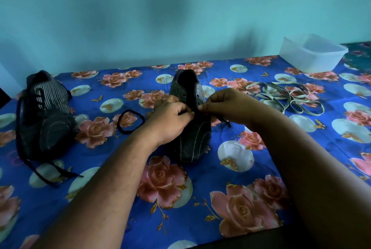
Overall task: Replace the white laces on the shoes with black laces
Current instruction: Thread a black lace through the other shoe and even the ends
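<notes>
Head view. A dark striped shoe (188, 120) stands at the centre of the surface (261, 168), toe toward the near edge and heel opening toward the far wall. Both hands meet over its lacing area. The left hand (170, 122) has its fingers curled and pinches a black lace (130, 121) at the shoe's left eyelet row; a loop of this lace lies on the surface just left of the shoe. The right hand (226, 108) likewise has its fingers curled, thumb and forefinger pinching the same lace at the right eyelet row, and a short dark end (224, 121) hangs beneath this hand. The upper eyelets of the centre shoe appear unlaced.

A second dark shoe (46, 116) stands at the far left, well apart from the first, already threaded with a black lace whose loose ends (48, 172) trail toward the near edge. The white laces (289, 98) lie in a loose tangle on the surface to the right of the centre shoe, apart from it. A translucent plastic container (312, 56) sits at the far right. The surface is covered with a blue cloth printed with pink roses.
</notes>
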### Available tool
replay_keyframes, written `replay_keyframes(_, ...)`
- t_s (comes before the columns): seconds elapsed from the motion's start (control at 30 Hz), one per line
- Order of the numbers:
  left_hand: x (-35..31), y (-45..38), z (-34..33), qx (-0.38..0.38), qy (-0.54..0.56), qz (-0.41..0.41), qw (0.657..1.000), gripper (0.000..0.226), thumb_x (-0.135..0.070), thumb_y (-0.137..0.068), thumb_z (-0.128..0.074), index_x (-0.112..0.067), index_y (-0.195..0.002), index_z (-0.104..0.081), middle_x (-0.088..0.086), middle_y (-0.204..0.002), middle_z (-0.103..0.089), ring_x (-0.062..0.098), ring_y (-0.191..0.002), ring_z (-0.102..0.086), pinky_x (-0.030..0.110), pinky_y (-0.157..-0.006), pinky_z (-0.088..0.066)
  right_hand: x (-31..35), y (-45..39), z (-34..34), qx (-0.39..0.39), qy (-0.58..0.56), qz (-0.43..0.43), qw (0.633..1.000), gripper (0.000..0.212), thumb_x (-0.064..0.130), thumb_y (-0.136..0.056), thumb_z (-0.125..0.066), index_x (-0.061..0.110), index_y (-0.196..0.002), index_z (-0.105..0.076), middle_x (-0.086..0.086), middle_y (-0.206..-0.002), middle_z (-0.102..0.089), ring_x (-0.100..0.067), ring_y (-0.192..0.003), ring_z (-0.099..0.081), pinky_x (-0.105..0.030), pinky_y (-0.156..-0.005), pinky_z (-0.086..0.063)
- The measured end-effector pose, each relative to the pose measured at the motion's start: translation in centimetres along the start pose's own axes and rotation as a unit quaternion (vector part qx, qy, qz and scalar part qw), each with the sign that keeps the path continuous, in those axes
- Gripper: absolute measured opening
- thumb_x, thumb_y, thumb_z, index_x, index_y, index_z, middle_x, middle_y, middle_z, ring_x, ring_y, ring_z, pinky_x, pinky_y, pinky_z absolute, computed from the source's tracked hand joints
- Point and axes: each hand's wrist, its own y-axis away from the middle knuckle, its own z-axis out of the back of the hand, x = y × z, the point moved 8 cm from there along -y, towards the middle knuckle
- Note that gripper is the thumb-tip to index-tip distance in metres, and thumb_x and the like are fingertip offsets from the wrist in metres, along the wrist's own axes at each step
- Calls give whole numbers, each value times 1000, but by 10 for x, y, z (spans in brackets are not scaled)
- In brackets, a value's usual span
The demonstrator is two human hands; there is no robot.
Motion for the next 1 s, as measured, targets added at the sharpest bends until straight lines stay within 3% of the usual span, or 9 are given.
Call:
replay_keyframes(0.07,-1,-1,-1,6,-5,-5,1000,33,-64,-77,-45,-38,-71,-65,-16,-102,-47,22,-113,-51,56,-101,-42,2,2,3,0,5,5,1000,33,34,-91,-74,6,-74,-71,0,-58,-66,-20,-58,-48,-31,-58,-42)
replay_keyframes(0.2,-3,0,0,-4,25,-15,1000,24,-63,-73,-51,-47,-70,-68,-19,-104,-49,18,-112,-52,55,-103,-41,6,4,10,-18,35,27,999,24,27,-89,-77,5,-80,-75,9,-46,-59,-3,-42,-45,-14,-46,-37)
replay_keyframes(0.33,-2,-1,3,-24,55,-26,998,18,-61,-73,-64,-44,-71,-68,-13,-106,-54,17,-108,-56,52,-102,-44,13,2,12,-58,88,78,991,13,21,-84,-81,15,-74,-76,5,-51,-61,-5,-43,-45,-20,-47,-39)
replay_keyframes(0.43,-3,-1,7,-62,52,-33,996,31,-71,-59,-55,-45,-71,-66,-12,-104,-55,20,-108,-57,54,-100,-44,16,2,11,-62,112,104,986,7,17,-82,-81,17,-77,-76,2,-62,-69,-9,-43,-53,-28,-50,-46)
replay_keyframes(0.57,-5,0,8,-75,66,-43,994,24,-70,-58,-54,-55,-72,-67,-16,-101,-54,18,-106,-57,54,-100,-44,22,3,13,-71,145,147,976,7,16,-81,-81,22,-82,-78,13,-68,-71,-26,-58,-68,-32,-56,-53)
replay_keyframes(0.67,-4,-1,6,-65,52,-45,996,19,-72,-59,-52,-67,-74,-62,-19,-104,-52,18,-111,-56,55,-102,-42,23,3,13,-77,139,159,974,7,15,-82,-82,20,-85,-80,10,-69,-73,-12,-61,-68,-27,-60,-51)
replay_keyframes(0.8,-1,-1,5,-50,39,-36,997,29,-76,-61,-49,-58,-75,-65,-22,-106,-49,19,-114,-54,57,-103,-42,17,-1,11,-38,111,134,984,7,29,-82,-84,23,-85,-80,4,-69,-74,-13,-60,-62,-30,-59,-47)
replay_keyframes(0.9,-2,1,6,-55,46,-38,997,32,-76,-60,-50,-54,-77,-66,-21,-105,-50,17,-111,-55,56,-102,-43,14,-1,10,-36,88,127,987,4,20,-83,-83,21,-85,-80,8,-68,-73,-4,-56,-59,-21,-55,-47)
replay_keyframes(1.0,-8,3,10,-73,30,-56,995,19,-68,-67,-59,-50,-71,-61,-21,-99,-49,17,-108,-52,55,-100,-42,13,-2,9,-37,92,121,988,10,14,-83,-81,23,-84,-78,7,-72,-75,-6,-61,-65,-26,-62,-52)
